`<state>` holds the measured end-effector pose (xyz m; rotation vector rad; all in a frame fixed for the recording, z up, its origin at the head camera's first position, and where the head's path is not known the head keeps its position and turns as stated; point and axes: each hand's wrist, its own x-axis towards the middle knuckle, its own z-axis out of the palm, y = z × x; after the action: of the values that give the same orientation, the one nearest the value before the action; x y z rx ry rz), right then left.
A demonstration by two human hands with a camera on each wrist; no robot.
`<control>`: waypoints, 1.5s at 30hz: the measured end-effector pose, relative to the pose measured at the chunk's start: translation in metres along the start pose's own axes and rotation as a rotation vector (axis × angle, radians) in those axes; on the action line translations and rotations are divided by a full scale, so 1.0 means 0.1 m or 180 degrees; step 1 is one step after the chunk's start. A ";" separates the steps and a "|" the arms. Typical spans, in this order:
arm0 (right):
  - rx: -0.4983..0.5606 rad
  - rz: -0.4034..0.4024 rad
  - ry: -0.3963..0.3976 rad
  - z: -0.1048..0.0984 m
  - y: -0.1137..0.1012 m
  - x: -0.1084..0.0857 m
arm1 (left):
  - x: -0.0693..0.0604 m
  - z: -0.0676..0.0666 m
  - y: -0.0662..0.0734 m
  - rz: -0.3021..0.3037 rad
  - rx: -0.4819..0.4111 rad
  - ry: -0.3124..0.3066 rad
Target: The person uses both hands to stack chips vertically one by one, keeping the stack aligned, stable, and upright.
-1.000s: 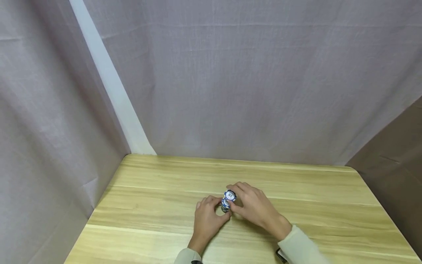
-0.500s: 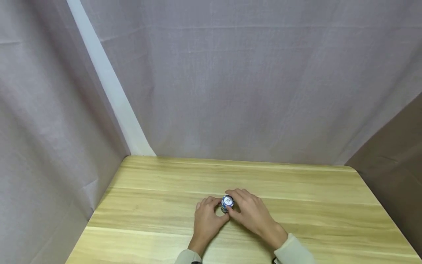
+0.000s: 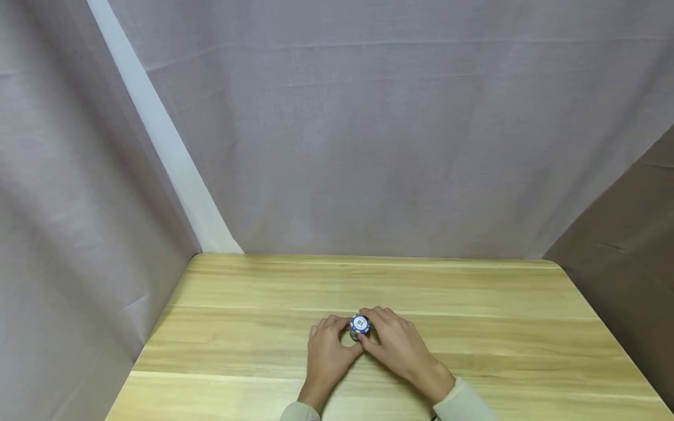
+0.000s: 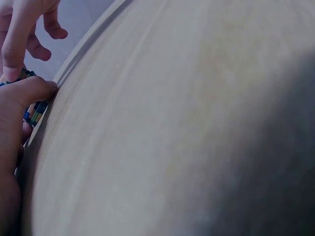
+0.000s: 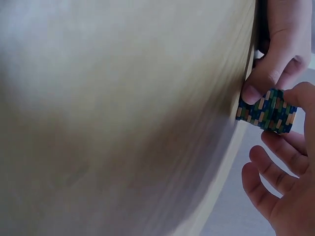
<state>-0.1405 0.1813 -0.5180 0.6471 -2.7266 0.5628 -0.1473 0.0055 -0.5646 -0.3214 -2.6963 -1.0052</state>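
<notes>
A stack of poker chips (image 3: 360, 324) stands on the table between both hands; its top chip is blue and white and reads 10. My left hand (image 3: 330, 352) grips the lower part of the stack from the left, thumb in front. From the right, my right hand (image 3: 398, 345) pinches the upper part between thumb and fingers. In the right wrist view the side of the stack (image 5: 268, 113) shows blue, green and pale edge stripes. The left wrist view catches only a bit of the chips (image 4: 35, 114) behind the thumb.
The light wood table (image 3: 253, 339) extends on all sides of the hands. Grey curtains (image 3: 379, 146) hang at the back and left, and a brown cloth (image 3: 632, 257) hangs at the right. A white strip (image 3: 168, 140) runs down at the back left.
My right hand has moved left and toward me, bringing the upper chips from an offset position over the stack into line with it. The left hand has kept its grip.
</notes>
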 end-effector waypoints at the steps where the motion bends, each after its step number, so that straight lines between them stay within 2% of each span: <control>1: 0.0015 0.0041 -0.0022 0.01 -0.01 0.00 | -0.01 -0.01 0.00 0.0001 -0.0008 0.0008; 8: 0.0203 0.0261 -0.0152 0.10 -0.06 0.06 | -0.01 -0.05 -0.07 -0.0052 -0.0030 0.0091; 16: 0.0491 0.0555 -0.0309 0.17 -0.07 0.18 | 0.02 -0.06 -0.14 -0.0155 0.0050 0.0010; 26: 0.0691 0.0607 -0.0296 0.15 -0.05 0.24 | 0.04 -0.04 -0.15 -0.0149 0.0098 -0.0005; 30: 0.0674 0.0592 -0.0237 0.12 -0.03 0.29 | 0.08 -0.03 -0.15 -0.0095 0.0083 0.0021; 36: 0.0634 0.0602 -0.0303 0.11 -0.03 0.29 | 0.07 -0.03 -0.16 -0.0146 0.0053 -0.0002; 40: 0.0730 0.0772 -0.0341 0.13 -0.03 0.24 | 0.07 -0.01 -0.17 -0.0195 0.0027 -0.0015; 45: 0.1029 0.1054 -0.0474 0.17 -0.03 0.18 | 0.09 0.02 -0.18 -0.0217 0.0024 0.0015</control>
<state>-0.1573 0.1647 -0.5262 0.3132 -2.9304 1.0902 -0.1615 -0.0059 -0.5741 -0.2269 -2.7229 -1.0129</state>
